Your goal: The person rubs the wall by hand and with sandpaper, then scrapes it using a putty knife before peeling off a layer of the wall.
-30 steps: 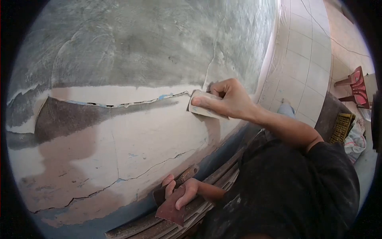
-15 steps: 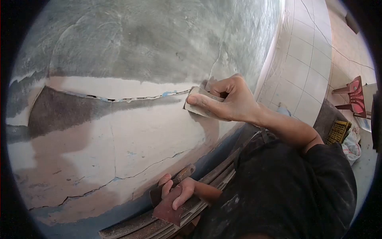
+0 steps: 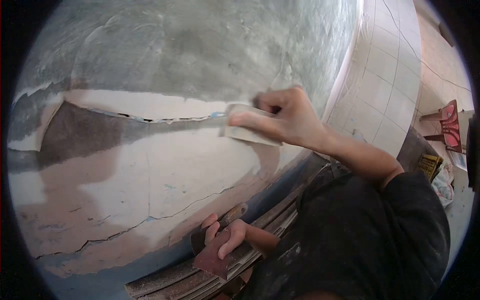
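Note:
My right hand (image 3: 287, 117) is closed on a pale folded sheet of sandpaper (image 3: 252, 135), pressed flat to the wall at the right end of a ragged crack (image 3: 170, 120). Motion smears the thumb and the sheet. Lower down, my left hand (image 3: 231, 240) holds a red-brown sheet of sandpaper (image 3: 212, 259) under the thumb. In the same hand is a scraper (image 3: 233, 214) with a worn wooden handle, its dark blade partly covered by fingers. The wall (image 3: 165, 170) is patched white and pink below, grey-green above.
A long dusty ridged ledge (image 3: 165, 282) runs along the wall's foot beside my body. White floor tiles (image 3: 382, 65) lie to the right, with a thin cable across. Farther right are a red plastic chair (image 3: 450, 127), a yellow crate (image 3: 428, 165) and a white bag (image 3: 443, 185).
My right hand and its folded sandpaper have slid left along the crack, and now blur with motion. My left hand keeps the same hold. The view has shifted slightly.

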A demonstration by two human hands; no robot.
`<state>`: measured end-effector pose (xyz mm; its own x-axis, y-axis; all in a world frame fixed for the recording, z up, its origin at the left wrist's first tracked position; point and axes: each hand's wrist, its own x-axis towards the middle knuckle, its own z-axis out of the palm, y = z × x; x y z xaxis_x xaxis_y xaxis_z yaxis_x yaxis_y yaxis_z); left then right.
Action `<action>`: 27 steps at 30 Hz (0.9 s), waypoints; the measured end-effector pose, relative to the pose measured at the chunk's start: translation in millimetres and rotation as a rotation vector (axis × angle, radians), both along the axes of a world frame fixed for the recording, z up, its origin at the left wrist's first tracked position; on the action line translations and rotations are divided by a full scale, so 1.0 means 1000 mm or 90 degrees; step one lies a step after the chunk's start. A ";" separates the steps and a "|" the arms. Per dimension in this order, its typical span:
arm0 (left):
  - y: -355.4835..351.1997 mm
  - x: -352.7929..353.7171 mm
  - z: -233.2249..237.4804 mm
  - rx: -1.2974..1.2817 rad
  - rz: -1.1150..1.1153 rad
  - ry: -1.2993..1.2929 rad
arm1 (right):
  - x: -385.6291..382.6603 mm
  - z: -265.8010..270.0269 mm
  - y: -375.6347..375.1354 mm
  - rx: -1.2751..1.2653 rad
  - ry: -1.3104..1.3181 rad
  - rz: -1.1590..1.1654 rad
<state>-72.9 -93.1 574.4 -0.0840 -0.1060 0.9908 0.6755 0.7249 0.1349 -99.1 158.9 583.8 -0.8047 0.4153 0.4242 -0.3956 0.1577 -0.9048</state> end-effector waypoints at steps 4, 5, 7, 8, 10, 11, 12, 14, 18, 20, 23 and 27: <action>0.003 -0.001 -0.003 0.031 0.001 0.008 | -0.002 -0.006 0.006 0.106 0.023 -0.062; 0.003 0.000 -0.001 0.019 0.007 -0.004 | -0.007 0.007 0.004 0.121 0.074 -0.088; -0.003 0.004 -0.002 0.008 -0.007 -0.017 | -0.008 0.020 0.004 0.171 0.106 -0.113; -0.010 0.003 -0.007 0.010 -0.030 -0.015 | -0.006 0.015 0.003 0.149 0.084 -0.097; -0.016 -0.001 -0.007 0.003 -0.060 -0.001 | 0.001 -0.004 0.003 0.122 0.049 -0.067; -0.017 -0.002 -0.007 -0.006 -0.062 0.007 | 0.001 -0.009 0.003 0.112 0.024 -0.065; -0.016 -0.003 -0.008 -0.014 -0.063 0.011 | 0.001 -0.016 0.004 0.103 -0.004 -0.062; -0.013 0.002 -0.008 -0.012 -0.024 -0.017 | 0.002 -0.015 0.006 0.115 -0.020 -0.064; -0.009 0.003 -0.005 0.006 -0.010 -0.018 | 0.002 0.000 0.008 0.144 0.001 -0.071; -0.013 0.003 -0.007 -0.002 -0.019 -0.016 | 0.005 -0.002 0.007 0.119 -0.038 -0.049; -0.009 0.001 -0.006 -0.003 0.007 -0.018 | 0.003 -0.010 0.014 0.108 -0.065 -0.018; -0.004 0.005 -0.004 0.025 -0.004 -0.030 | -0.006 0.012 0.012 0.136 0.028 -0.026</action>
<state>-67.9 -97.5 569.9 -0.1311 -0.1434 0.9809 0.6720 0.7146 0.1942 -105.1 171.1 595.4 -0.7681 0.3440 0.5401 -0.4233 0.3602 -0.8313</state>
